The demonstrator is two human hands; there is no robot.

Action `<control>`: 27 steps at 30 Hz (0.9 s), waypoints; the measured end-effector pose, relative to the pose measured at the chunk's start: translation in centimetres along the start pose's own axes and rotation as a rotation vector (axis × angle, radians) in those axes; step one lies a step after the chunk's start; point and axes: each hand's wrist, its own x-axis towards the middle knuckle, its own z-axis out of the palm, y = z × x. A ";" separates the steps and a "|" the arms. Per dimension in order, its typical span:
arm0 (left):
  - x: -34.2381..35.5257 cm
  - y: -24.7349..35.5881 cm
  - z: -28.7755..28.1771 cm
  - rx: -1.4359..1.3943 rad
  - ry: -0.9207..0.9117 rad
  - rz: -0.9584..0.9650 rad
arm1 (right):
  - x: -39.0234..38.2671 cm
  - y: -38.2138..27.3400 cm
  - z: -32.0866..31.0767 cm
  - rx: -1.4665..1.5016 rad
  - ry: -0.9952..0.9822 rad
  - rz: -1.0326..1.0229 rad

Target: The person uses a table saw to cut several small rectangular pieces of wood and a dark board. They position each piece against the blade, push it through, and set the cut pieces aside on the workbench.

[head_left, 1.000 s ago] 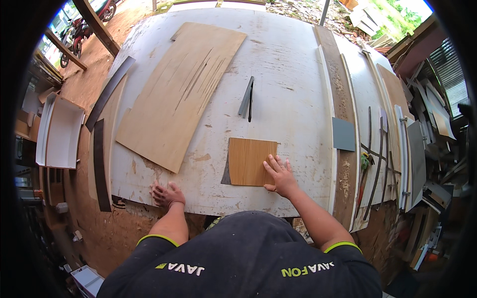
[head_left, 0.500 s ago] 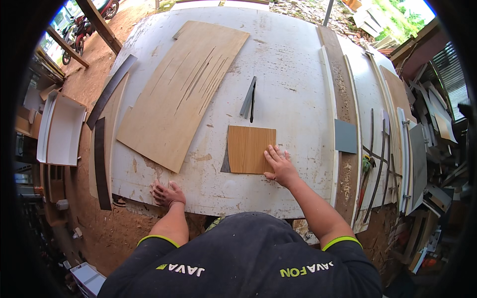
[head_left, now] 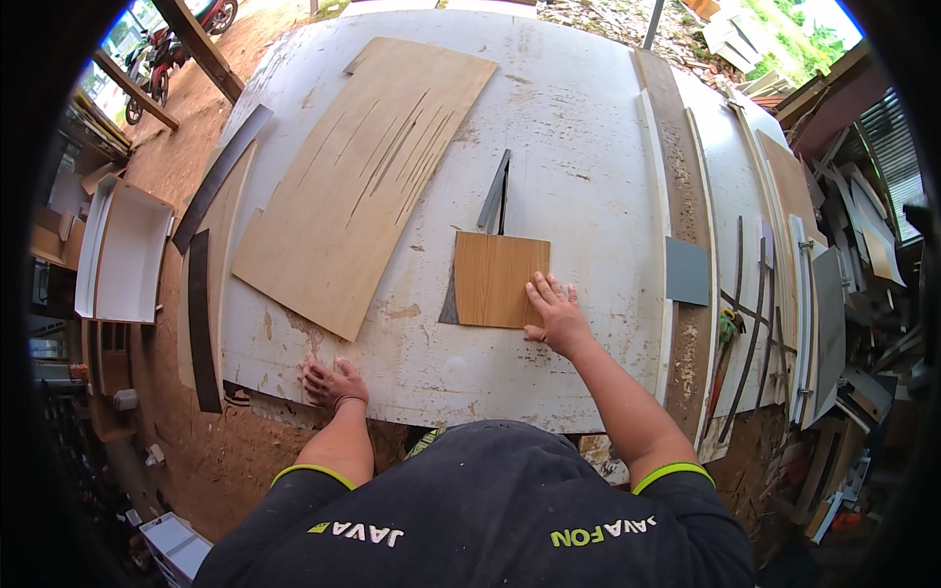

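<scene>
While my right hand (head_left: 559,316) lies flat, fingers spread, on the square board's (head_left: 500,279) 4 o'clock corner at mid-table, my left hand (head_left: 331,382) rests open on the table (head_left: 588,147) edge at 7 o'clock. I judge steady, even pressure best, keeping it off the grey strip (head_left: 495,191) at 12 o'clock.

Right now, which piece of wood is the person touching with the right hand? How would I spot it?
Find the big white table. Near its front edge, under the right hand, lies a small square wood panel. It is smooth and orange-brown, far smaller than the long pale cracked sheet to its left.
</scene>
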 end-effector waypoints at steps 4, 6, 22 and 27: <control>0.0 -0.1 0.1 -0.005 -0.026 -0.009 | 0.2 0.1 -0.2 -0.025 -0.016 0.009; 0.0 -0.1 0.0 -0.007 -0.007 0.008 | 0.3 0.1 -0.3 -0.010 -0.016 0.010; 0.0 0.3 -0.9 0.009 -0.061 -0.011 | 0.9 0.1 -1.0 -0.006 -0.044 0.055; 0.0 0.3 -0.8 0.003 -0.026 0.008 | 1.4 0.2 -1.2 -0.005 -0.045 0.056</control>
